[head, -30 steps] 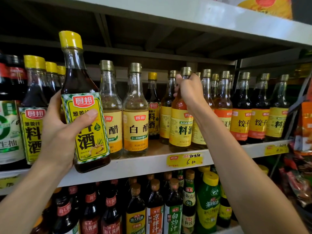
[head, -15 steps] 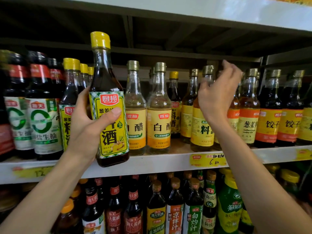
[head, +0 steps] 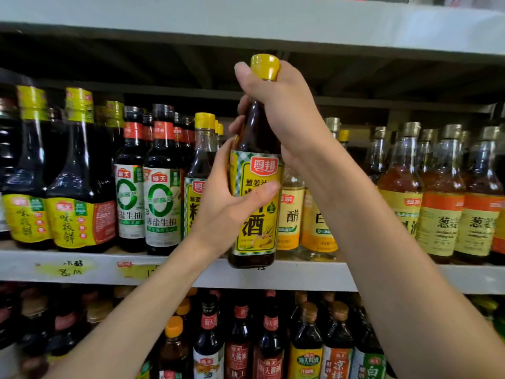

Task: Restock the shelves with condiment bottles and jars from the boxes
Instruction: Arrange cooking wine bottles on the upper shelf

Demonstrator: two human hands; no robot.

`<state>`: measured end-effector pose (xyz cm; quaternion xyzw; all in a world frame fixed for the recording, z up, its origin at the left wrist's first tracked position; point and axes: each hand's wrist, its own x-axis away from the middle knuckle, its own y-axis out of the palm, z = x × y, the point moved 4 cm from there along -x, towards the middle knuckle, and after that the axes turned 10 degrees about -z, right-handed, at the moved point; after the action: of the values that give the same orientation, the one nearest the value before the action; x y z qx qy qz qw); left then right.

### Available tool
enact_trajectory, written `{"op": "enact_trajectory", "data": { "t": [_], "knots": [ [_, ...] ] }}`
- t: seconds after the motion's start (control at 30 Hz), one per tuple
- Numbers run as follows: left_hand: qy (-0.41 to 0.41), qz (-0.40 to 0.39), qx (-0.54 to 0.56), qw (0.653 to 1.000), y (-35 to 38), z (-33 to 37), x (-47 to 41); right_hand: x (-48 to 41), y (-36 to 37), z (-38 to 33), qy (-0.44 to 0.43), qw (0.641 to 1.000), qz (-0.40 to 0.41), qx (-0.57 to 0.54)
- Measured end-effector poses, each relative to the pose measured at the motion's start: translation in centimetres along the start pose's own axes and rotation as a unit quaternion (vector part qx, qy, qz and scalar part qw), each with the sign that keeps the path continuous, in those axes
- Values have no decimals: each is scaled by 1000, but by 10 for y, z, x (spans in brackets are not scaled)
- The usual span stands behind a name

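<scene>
The middle shelf [head: 300, 276] is stocked almost from end to end. Dark sauce bottles [head: 79, 173] are ranked at the left, a yellow-capped row [head: 200, 165] stands beside them, and vinegar bottles [head: 292, 214] and amber bottles [head: 442, 201] fill the right. The lower shelf bottles [head: 240, 340] are packed just as closely. No boxes are in view, so the stock left to unpack cannot be judged.

One cooking wine bottle [head: 255, 228] is held upright in front of the shelf edge, between the yellow-capped row and the vinegar bottles. Its base is level with the shelf lip; whether it rests on the shelf cannot be told.

The left hand [head: 226, 212] is wrapped round the label, with the thumb laid across the front. The right hand [head: 287, 113] is clamped on the neck, just below the yellow cap [head: 264, 66], which is left exposed above the fingers.

This section is judged nearly complete. The bottle is not yet seated; it remains to be set in line with its matching row and released.
</scene>
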<state>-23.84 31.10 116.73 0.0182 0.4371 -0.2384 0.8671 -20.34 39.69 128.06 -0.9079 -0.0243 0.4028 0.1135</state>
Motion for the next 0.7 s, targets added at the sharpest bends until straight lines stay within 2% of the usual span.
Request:
{"op": "enact_trajectory", "data": {
  "t": [0.07, 0.17, 0.27, 0.33, 0.47, 0.7],
  "knots": [
    [10, -6, -134, 991, -9, 7, -4, -7, -1, 4, 16, 1000, 8, 3],
    [47, 28, -348, 936, -23, 11, 3, -16, -1, 13, 32, 999, 24, 18],
    [20, -14, -465, 885, -31, -9, 17, -21, 2, 26, 45, 998, 37, 19],
    [9, -42, -523, 851, -37, -23, 22, -24, 5, 36, 58, 997, 44, 21],
    [4, -49, -615, 787, -41, -39, 25, -27, 10, 57, 82, 995, 51, 38],
    [22, -32, -664, 747, -38, -54, 22, -31, 10, 75, 141, 987, 73, 32]
  ]
}}
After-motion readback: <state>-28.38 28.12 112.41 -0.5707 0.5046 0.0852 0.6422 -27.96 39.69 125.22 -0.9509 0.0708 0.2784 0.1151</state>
